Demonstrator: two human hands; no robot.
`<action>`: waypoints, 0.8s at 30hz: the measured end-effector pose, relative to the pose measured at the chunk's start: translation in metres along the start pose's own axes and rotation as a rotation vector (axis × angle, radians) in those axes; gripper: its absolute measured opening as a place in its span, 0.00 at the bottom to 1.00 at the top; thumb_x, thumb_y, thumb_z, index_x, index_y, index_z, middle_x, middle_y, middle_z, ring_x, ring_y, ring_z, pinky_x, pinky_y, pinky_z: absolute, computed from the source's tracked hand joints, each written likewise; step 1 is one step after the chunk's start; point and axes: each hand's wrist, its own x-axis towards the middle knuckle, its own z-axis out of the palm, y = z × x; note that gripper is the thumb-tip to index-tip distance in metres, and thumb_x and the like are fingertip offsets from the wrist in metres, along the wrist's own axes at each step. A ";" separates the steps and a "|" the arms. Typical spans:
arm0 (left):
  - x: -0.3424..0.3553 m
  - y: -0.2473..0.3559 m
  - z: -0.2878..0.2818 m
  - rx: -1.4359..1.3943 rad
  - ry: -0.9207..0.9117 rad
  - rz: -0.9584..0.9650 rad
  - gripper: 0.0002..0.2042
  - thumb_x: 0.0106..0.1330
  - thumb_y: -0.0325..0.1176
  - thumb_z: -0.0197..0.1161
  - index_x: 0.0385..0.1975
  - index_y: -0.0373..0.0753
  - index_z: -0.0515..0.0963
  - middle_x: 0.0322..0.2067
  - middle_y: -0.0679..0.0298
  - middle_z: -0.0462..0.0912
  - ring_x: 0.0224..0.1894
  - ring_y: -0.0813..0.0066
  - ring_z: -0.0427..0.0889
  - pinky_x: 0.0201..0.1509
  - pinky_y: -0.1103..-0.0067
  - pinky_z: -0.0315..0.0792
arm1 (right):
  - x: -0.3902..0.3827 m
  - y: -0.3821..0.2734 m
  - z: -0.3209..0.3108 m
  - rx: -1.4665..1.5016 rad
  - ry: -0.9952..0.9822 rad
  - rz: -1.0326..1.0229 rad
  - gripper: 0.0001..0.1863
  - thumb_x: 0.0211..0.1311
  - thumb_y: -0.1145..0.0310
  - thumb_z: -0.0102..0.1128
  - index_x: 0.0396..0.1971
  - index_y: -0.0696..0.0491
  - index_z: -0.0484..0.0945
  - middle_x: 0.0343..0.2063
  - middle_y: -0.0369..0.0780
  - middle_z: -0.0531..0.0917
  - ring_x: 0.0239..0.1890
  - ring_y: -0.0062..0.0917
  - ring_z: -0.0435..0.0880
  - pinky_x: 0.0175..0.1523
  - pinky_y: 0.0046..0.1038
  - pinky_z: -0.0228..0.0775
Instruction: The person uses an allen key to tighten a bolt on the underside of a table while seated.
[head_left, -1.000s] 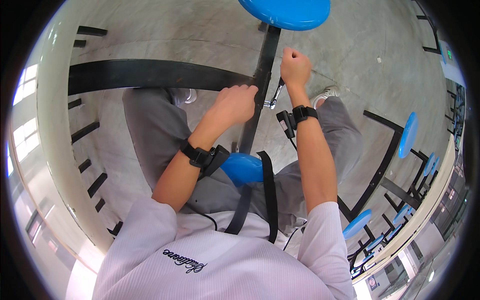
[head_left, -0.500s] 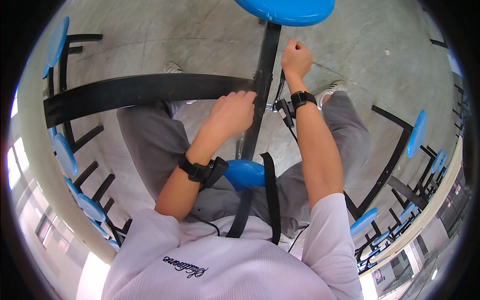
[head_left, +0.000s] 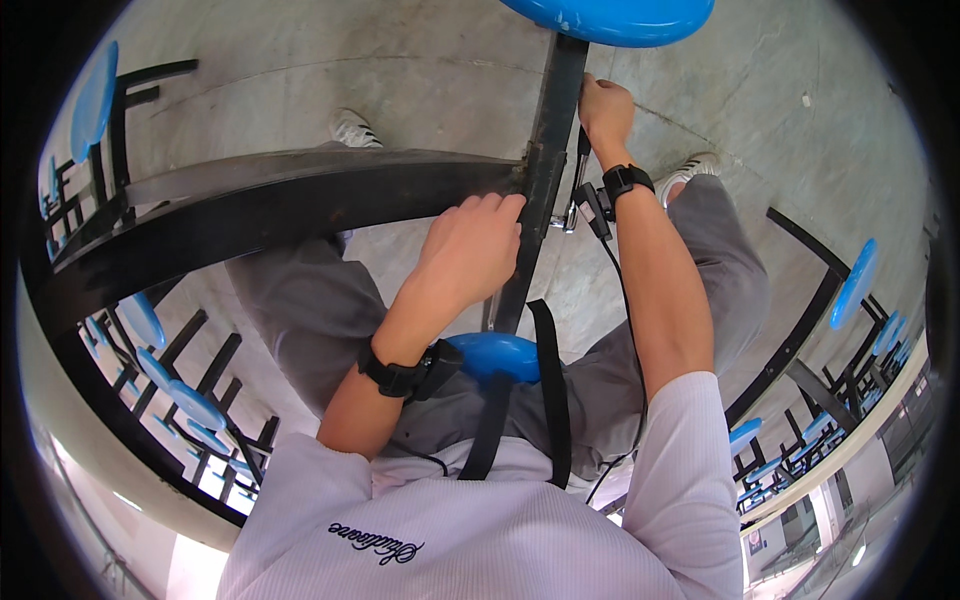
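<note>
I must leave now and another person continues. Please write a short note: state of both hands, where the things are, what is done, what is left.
Left hand: fingers curled over the black metal bar, at its joint with the long crossbeam.
Right hand: closed around a slim metal tool at the right side of the bar, just under the upper blue seat.
Person sits on the lower blue seat.
Done or left: not visible; the fastener is hidden, so check the joint by touch.
</note>
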 end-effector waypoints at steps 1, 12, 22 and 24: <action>-0.001 0.000 -0.001 -0.002 0.012 0.000 0.13 0.59 0.29 0.50 0.43 0.34 0.70 0.34 0.55 0.76 0.39 0.57 0.74 0.42 0.67 0.69 | 0.001 0.001 0.002 -0.010 -0.051 0.011 0.19 0.46 0.54 0.51 0.24 0.54 0.82 0.27 0.49 0.81 0.34 0.44 0.79 0.40 0.36 0.69; 0.003 -0.004 -0.002 -0.042 0.050 -0.030 0.13 0.59 0.31 0.50 0.44 0.36 0.70 0.34 0.55 0.76 0.39 0.56 0.75 0.41 0.66 0.70 | 0.006 0.012 0.014 -0.067 -0.083 -0.022 0.20 0.47 0.52 0.49 0.27 0.52 0.82 0.32 0.49 0.80 0.37 0.44 0.78 0.41 0.37 0.69; 0.008 -0.007 0.003 0.035 0.037 0.023 0.13 0.59 0.33 0.50 0.41 0.35 0.71 0.35 0.52 0.77 0.40 0.55 0.76 0.43 0.65 0.70 | -0.012 -0.009 -0.008 -0.046 0.049 -0.064 0.27 0.56 0.52 0.36 0.28 0.59 0.80 0.33 0.56 0.79 0.40 0.51 0.76 0.47 0.41 0.65; 0.009 -0.009 0.005 0.046 0.034 0.015 0.13 0.59 0.33 0.50 0.41 0.35 0.71 0.36 0.52 0.77 0.40 0.54 0.76 0.43 0.65 0.70 | -0.026 -0.014 -0.021 0.001 0.071 -0.109 0.27 0.56 0.52 0.36 0.27 0.59 0.80 0.33 0.55 0.79 0.40 0.51 0.75 0.47 0.41 0.65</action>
